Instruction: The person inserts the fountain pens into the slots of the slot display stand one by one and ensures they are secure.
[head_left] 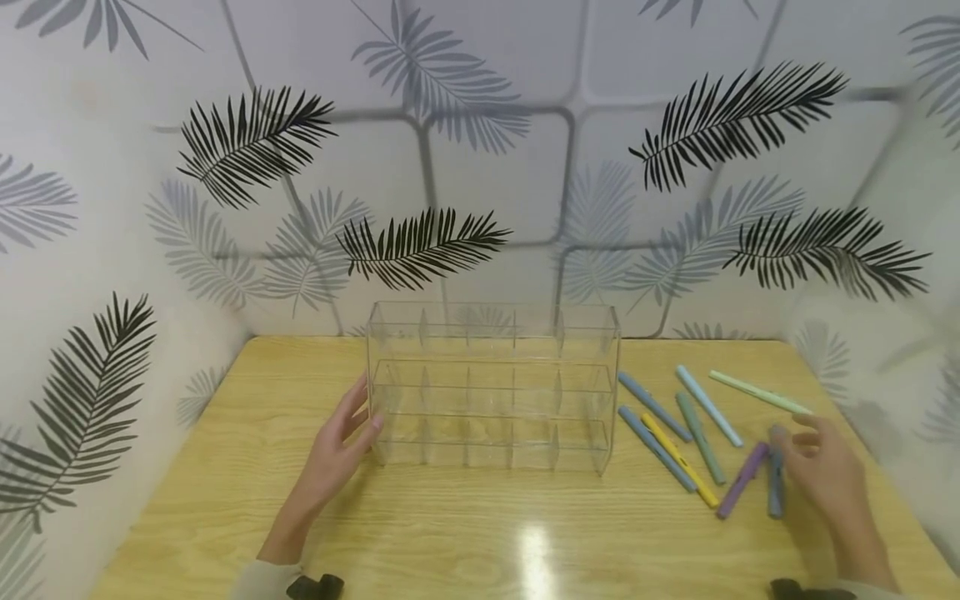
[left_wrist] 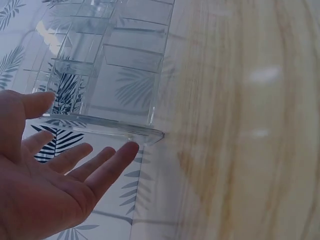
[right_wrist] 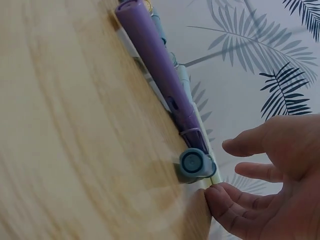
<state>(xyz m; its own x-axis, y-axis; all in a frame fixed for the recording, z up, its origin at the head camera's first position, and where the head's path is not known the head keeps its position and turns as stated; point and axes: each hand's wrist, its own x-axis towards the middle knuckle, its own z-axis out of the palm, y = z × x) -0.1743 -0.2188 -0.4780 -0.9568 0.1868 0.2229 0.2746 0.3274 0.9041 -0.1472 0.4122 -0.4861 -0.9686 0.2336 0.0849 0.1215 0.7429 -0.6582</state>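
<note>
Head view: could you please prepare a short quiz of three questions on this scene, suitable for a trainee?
1. How many pens lie on the table?
2. True or false: compared with the yellow pen, the purple pen is nearer to the right hand.
3. In the head view, where is the left hand relative to the clear compartment organizer? A) at its left side; B) above it; C) at its right side.

Key: 1. Eight. 2. True. 3. A.
</note>
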